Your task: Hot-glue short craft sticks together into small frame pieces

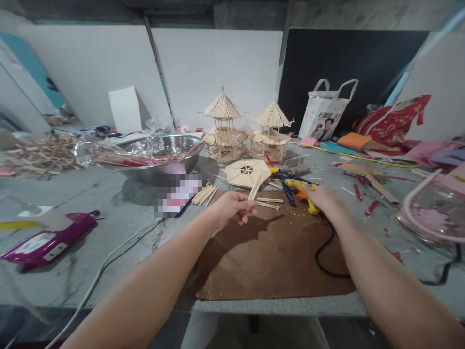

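My left hand (234,211) is closed around a few thin wooden sticks (256,185), which point up and away from me. My right hand (321,198), a little blurred, grips the yellow hot glue gun (298,185) by its rear end above the brown board (261,261). Just beyond the left hand lies a hexagonal stick panel (241,174) with a spoked opening. Two loose sticks (269,200) rest on the board between the hands. Blue-handled pliers (288,194) lie beside the glue gun, partly covered by it.
Two stick pagodas (223,140) stand at the back. A metal bowl (145,167) with plastic-wrapped material, a phone (179,196) and a stick bundle (204,194) are on the left, with a purple power strip (54,242). The gun's black cord (319,249) loops across the board.
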`<move>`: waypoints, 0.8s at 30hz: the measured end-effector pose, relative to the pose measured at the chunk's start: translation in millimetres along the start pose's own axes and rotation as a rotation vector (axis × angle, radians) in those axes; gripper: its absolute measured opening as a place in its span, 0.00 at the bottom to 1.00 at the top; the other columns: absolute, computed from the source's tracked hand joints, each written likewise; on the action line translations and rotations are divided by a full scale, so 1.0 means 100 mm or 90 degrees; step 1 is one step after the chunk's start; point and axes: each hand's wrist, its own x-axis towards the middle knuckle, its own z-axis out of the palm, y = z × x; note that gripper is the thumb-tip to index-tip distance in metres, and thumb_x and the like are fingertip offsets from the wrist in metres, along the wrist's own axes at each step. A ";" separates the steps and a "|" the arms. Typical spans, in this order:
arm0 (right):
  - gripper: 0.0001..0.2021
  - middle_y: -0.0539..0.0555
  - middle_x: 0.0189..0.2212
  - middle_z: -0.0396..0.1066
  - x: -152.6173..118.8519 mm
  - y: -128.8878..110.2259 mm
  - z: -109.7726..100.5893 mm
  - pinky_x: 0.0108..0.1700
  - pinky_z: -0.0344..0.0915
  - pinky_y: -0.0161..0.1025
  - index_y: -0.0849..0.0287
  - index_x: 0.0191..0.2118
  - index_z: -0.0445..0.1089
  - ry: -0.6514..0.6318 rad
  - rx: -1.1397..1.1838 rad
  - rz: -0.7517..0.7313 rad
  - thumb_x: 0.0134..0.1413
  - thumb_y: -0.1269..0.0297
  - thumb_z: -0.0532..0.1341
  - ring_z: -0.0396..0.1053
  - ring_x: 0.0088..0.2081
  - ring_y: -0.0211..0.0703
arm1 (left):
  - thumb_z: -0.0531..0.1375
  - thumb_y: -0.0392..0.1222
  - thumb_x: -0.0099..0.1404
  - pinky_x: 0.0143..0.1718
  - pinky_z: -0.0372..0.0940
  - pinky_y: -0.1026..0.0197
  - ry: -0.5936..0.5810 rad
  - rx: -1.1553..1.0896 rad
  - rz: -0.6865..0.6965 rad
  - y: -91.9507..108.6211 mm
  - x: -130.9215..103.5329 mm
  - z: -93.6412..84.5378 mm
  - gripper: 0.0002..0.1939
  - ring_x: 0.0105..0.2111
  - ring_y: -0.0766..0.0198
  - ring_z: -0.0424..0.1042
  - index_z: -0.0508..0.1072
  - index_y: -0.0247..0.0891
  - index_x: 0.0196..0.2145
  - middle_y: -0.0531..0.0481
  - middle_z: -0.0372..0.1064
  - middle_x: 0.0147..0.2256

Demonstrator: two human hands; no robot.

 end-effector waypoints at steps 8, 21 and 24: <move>0.16 0.56 0.27 0.69 -0.30 -0.25 -0.02 0.28 0.60 0.38 0.59 0.31 0.68 0.068 0.340 -0.300 0.44 0.54 0.51 0.65 0.27 0.43 | 0.58 0.46 0.48 0.12 0.56 0.70 -0.049 0.012 -0.019 -0.01 -0.01 0.06 0.13 0.12 0.75 0.61 0.67 0.30 0.26 0.48 0.69 0.24; 0.12 0.46 0.22 0.64 -0.65 -0.48 0.00 0.21 0.61 0.31 0.58 0.34 0.64 -0.427 0.973 -0.391 0.38 0.67 0.61 0.61 0.20 0.29 | 0.59 0.44 0.48 0.13 0.57 0.69 -0.161 -0.015 -0.092 -0.04 -0.01 0.11 0.12 0.13 0.73 0.62 0.67 0.30 0.26 0.48 0.70 0.23; 0.10 0.45 0.21 0.63 -0.64 -0.48 0.01 0.20 0.61 0.31 0.59 0.31 0.65 -0.429 0.987 -0.387 0.37 0.67 0.61 0.61 0.20 0.29 | 0.59 0.43 0.48 0.14 0.58 0.69 -0.179 -0.022 -0.102 -0.04 -0.01 0.11 0.12 0.13 0.74 0.62 0.67 0.30 0.27 0.48 0.70 0.23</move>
